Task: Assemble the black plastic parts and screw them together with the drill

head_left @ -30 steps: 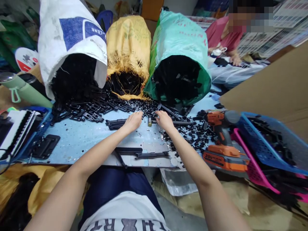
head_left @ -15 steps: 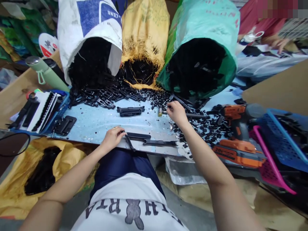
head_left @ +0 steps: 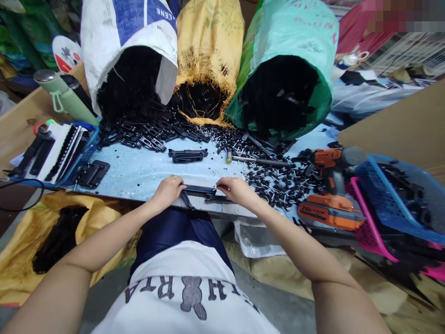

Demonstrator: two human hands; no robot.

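Near the table's front edge, my left hand [head_left: 169,191] is closed on the left end of a flat black bar [head_left: 199,189]. A shorter black arm [head_left: 188,200] slants down from that end, towards me. My right hand [head_left: 235,189] pinches at the bar's right end; whatever small piece may be between its fingertips is hidden. Another black strip [head_left: 219,198] lies just in front of the bar, partly under my right hand. Behind my hands sits a stacked black bar assembly [head_left: 188,156]. To its right lies a hammer [head_left: 228,157] with a yellowish face.
Black parts spill from a white sack [head_left: 139,37], a yellow sack [head_left: 210,46] and a green sack [head_left: 295,37]. Pins [head_left: 278,183] are heaped at right, beside an orange cordless drill [head_left: 330,208]. Blue baskets [head_left: 392,185] stand right and left. A person [head_left: 361,28] is at far right.
My right hand has moved from the pin heap by the hammer down and left to the bar's right end. My left hand stays at the bar's left end.
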